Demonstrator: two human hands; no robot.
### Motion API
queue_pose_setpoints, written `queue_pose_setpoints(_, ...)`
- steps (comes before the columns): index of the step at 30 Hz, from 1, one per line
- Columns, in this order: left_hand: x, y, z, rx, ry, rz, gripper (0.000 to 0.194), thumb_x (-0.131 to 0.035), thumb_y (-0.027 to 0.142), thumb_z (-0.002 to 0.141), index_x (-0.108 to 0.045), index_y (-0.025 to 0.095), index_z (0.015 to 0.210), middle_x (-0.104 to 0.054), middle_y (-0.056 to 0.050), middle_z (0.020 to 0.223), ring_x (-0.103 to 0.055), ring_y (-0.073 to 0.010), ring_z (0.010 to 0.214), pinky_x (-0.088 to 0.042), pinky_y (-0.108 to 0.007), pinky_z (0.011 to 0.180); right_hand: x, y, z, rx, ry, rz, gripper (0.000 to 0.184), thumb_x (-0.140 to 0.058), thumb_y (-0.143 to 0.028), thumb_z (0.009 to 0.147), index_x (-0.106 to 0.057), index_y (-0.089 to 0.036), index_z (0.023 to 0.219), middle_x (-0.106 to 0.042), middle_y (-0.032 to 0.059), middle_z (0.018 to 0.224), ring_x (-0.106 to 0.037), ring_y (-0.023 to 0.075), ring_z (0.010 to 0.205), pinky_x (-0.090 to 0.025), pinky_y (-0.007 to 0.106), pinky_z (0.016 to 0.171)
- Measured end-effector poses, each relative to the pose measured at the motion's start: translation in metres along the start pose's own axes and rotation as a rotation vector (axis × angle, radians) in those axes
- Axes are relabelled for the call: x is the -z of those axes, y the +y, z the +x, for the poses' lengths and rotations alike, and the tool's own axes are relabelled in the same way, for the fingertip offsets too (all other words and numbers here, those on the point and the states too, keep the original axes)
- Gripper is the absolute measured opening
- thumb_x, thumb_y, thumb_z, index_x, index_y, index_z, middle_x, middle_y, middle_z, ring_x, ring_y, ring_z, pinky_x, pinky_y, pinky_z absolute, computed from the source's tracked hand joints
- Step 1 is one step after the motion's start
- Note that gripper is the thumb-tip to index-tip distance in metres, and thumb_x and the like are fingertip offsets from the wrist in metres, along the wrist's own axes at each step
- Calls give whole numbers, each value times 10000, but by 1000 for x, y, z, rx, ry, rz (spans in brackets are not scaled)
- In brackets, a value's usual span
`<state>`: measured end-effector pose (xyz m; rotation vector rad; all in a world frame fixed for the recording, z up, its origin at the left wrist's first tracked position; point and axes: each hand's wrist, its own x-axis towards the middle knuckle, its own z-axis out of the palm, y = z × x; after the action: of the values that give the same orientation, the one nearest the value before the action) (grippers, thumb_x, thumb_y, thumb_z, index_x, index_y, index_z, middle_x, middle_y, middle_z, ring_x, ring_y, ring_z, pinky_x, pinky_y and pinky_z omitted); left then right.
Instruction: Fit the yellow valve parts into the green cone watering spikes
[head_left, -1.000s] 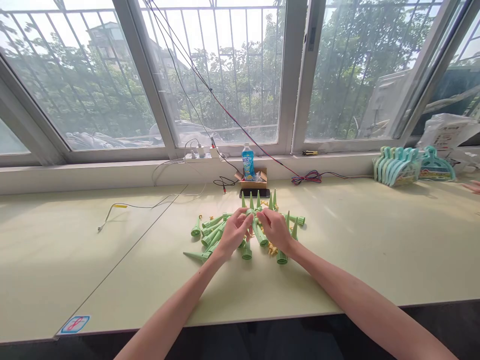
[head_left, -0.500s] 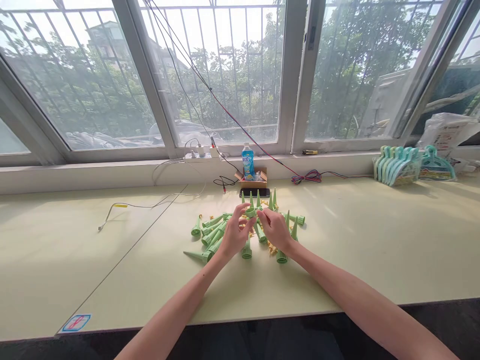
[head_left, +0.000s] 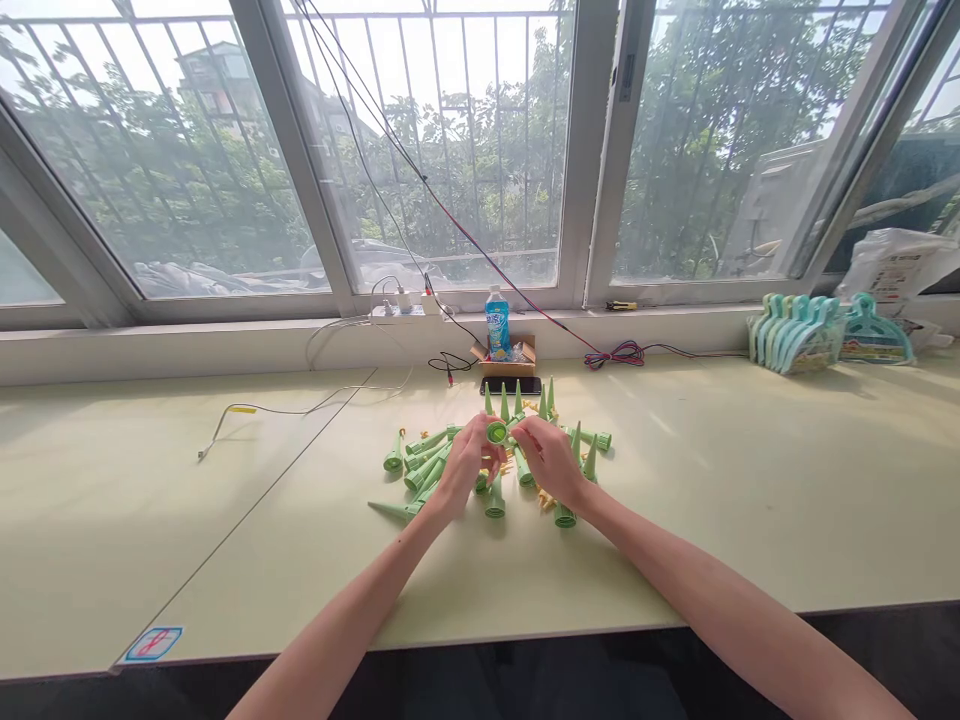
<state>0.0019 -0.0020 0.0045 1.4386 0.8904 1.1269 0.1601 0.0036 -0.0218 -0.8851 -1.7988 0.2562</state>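
My left hand [head_left: 468, 466] is wrapped round a green plastic watering spike [head_left: 496, 432], its round open end tipped toward me. Close on its right, my right hand [head_left: 551, 458] has thumb and fingers pinched together; whatever is between them is too small or hidden. Under and around both hands are several more green spikes. Some lie in a group on the left [head_left: 424, 468], others stand point up behind [head_left: 518, 400], and one lies in front [head_left: 495, 498]. Small yellow pieces [head_left: 547, 500] are scattered among them.
Behind the spikes lie a black phone [head_left: 510, 386] and a small cardboard box [head_left: 529, 352] with a blue bottle [head_left: 496, 322]. Cables run over the table [head_left: 225, 540] and sill. Packaged pale-blue hangers [head_left: 799, 335] stand at the far right.
The spike in my left hand has turned, so its open end now faces me more directly. My right hand stays beside it, shifting only slightly; another person's hand at the right edge has gone from view.
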Motion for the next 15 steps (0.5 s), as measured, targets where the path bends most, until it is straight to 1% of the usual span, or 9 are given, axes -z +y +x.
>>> queue_pose_setpoints(8,2,0,0,39,-61,-31,529,-442,613,893,-540,174,1173,-612,-24,682,-535,-121,487,-399,-214,412,2,1,2,-68,-11,1,444,-344,-478,1008,-348,-214,651,-384,-36,587,-331,117,543,-297,255,535)
queue_pose_setpoints(11,1,1,-1,25,-63,-35,513,-479,592,889,-528,176,1186,-601,-27,712,-564,-126,528,-417,-209,412,1,1,2,-85,2,10,452,-344,-483,1006,-315,-217,642,-357,-43,568,-309,113,528,-276,256,519)
queue_pose_setpoints(15,1,4,-2,-33,-63,60,529,-528,574,875,-475,202,1247,-574,-17,762,-596,-128,559,-450,-203,412,1,2,2,-121,16,11,464,-327,-500,1006,-294,-222,636,-353,-46,544,-298,109,500,-262,261,497)
